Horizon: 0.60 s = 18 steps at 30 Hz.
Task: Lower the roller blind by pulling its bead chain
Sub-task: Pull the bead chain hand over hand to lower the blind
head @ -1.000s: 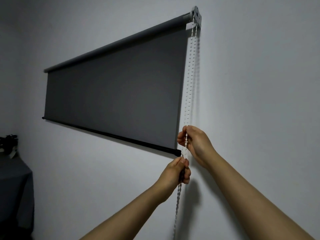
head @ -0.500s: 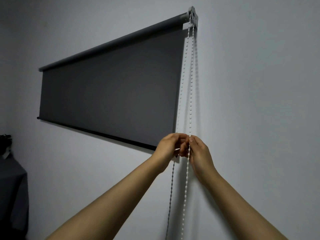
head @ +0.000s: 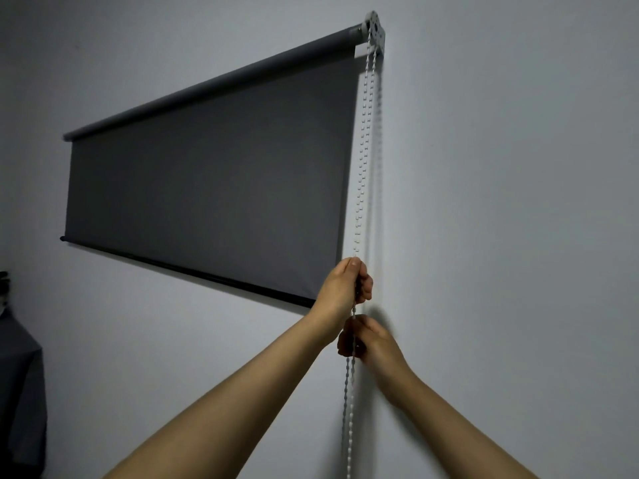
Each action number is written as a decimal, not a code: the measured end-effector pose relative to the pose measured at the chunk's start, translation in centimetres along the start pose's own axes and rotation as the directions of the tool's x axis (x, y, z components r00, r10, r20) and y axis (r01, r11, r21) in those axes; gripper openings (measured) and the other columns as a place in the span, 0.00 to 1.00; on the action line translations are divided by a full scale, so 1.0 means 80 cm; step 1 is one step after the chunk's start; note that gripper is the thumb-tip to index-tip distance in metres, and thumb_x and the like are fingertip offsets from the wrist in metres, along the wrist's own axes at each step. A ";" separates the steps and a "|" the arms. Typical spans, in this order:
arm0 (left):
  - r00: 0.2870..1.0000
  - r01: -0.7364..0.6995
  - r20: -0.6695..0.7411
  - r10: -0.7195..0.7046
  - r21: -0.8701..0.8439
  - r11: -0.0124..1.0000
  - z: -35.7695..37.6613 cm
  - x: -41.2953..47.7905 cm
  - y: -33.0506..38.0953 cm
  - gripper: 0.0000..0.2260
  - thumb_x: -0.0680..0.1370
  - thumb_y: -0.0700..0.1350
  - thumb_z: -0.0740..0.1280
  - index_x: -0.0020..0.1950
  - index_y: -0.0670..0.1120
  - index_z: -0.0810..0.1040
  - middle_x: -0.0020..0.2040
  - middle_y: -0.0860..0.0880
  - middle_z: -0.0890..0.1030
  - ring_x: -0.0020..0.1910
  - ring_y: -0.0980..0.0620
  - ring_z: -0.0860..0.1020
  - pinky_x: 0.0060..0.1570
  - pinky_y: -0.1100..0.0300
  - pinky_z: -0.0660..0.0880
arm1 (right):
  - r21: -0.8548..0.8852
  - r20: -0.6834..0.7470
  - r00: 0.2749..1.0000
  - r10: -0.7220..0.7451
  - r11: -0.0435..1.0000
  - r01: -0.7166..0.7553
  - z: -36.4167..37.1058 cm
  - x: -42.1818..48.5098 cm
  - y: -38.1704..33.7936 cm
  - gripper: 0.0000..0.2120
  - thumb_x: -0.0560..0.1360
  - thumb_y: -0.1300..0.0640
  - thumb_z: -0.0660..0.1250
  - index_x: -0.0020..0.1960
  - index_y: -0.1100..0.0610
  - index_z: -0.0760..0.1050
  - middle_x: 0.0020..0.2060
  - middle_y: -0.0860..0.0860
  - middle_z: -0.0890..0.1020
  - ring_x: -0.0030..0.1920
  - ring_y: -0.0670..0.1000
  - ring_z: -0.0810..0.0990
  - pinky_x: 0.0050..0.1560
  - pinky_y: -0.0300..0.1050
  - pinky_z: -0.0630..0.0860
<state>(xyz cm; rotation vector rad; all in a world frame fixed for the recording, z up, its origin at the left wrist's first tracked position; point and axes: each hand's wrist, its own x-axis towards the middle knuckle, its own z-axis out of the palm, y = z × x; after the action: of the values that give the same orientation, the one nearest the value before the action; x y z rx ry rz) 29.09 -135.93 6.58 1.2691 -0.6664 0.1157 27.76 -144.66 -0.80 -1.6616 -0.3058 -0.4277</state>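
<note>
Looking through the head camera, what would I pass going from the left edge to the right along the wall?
Dark cloth-covered furniture → roller blind → bead chain held in both hands → bare wall.

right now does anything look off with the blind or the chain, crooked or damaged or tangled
Nothing stands out. The roller blind hangs flat, its bottom bar straight. The bead chain drops untangled from the bracket through the left hand and right hand. The slant is only camera angle.
</note>
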 end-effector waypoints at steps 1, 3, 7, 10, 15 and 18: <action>1.000 -0.019 -0.002 0.019 -0.012 1.000 -0.002 -0.003 -0.003 0.15 0.81 0.45 0.52 0.35 0.47 0.68 0.25 0.53 0.73 0.26 0.55 0.68 0.33 0.61 0.66 | 0.019 0.005 1.000 0.008 1.000 -0.008 -0.002 0.003 -0.002 0.15 0.77 0.58 0.56 0.36 0.55 0.76 0.29 0.49 0.81 0.32 0.48 0.79 0.39 0.41 0.76; 0.999 -0.032 0.014 0.032 -0.032 0.999 -0.008 -0.009 -0.010 0.16 0.81 0.47 0.52 0.35 0.47 0.69 0.24 0.54 0.72 0.25 0.55 0.68 0.32 0.62 0.66 | 0.049 -0.013 1.000 0.012 0.999 -0.011 -0.005 0.010 -0.008 0.16 0.76 0.57 0.56 0.35 0.53 0.78 0.30 0.50 0.82 0.35 0.49 0.81 0.40 0.43 0.77; 0.996 -0.039 0.082 0.038 0.012 0.999 -0.016 -0.027 -0.026 0.16 0.81 0.49 0.52 0.36 0.48 0.69 0.24 0.53 0.71 0.25 0.55 0.68 0.31 0.62 0.67 | 0.204 -0.030 0.998 -0.052 0.977 0.057 -0.012 0.023 -0.036 0.16 0.75 0.59 0.56 0.31 0.53 0.76 0.26 0.50 0.77 0.34 0.53 0.75 0.36 0.43 0.75; 0.989 0.018 0.144 -0.031 0.092 0.996 -0.021 -0.045 -0.051 0.15 0.82 0.48 0.51 0.37 0.47 0.68 0.25 0.53 0.72 0.25 0.55 0.69 0.33 0.60 0.67 | 0.294 -0.069 0.996 -0.050 0.953 0.068 -0.016 0.036 -0.067 0.12 0.77 0.58 0.57 0.43 0.59 0.78 0.30 0.51 0.80 0.34 0.51 0.79 0.36 0.41 0.76; 0.979 0.105 0.161 -0.126 0.135 0.985 -0.028 -0.060 -0.072 0.15 0.82 0.46 0.50 0.39 0.45 0.68 0.27 0.52 0.74 0.25 0.56 0.71 0.30 0.66 0.70 | 0.268 -0.045 0.997 -0.063 0.961 0.073 -0.006 0.046 -0.096 0.12 0.78 0.59 0.55 0.44 0.58 0.76 0.34 0.52 0.80 0.36 0.50 0.79 0.43 0.43 0.77; 0.971 0.139 0.175 -0.161 0.131 0.981 -0.028 -0.059 -0.067 0.15 0.82 0.46 0.50 0.39 0.46 0.70 0.28 0.52 0.76 0.26 0.56 0.73 0.31 0.66 0.71 | 0.156 -0.054 0.993 -0.103 0.982 0.110 0.004 0.044 -0.094 0.15 0.79 0.59 0.52 0.39 0.56 0.73 0.34 0.52 0.78 0.36 0.51 0.77 0.46 0.46 0.76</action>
<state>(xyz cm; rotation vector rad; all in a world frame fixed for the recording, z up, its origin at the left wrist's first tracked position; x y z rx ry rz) 28.50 -134.27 -0.69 1.4523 -0.7281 -0.0909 27.63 -143.53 7.38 -1.4820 -0.3862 -0.5083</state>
